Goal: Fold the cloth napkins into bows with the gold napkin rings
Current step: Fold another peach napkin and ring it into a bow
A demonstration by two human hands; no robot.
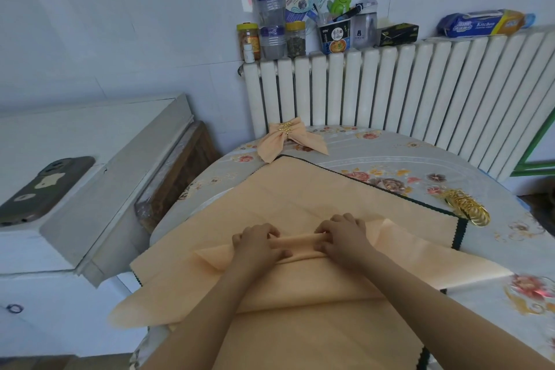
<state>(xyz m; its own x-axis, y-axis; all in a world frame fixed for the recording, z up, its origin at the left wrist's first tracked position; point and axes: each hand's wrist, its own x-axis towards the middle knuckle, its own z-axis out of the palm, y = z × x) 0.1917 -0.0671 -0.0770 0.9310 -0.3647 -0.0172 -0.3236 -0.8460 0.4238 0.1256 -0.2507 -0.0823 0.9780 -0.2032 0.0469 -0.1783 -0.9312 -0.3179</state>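
head view: the left hand (pixel 257 245) and right hand (pixel 341 237) each pinch the middle fold of a peach napkin (pixel 300 285), fingers curled onto a narrow raised pleat running between them. the risk, as i judge it, is the soft pleat slackening between the fingers if either pinch eases, or gathering unevenly so the bow sits lopsided. the cloth looks thin and limp, with its ends fanning out beyond both hands. beyond the right fingers lie the gold napkin rings (pixel 467 207); well past the fingertips sits a finished bow (pixel 289 139).
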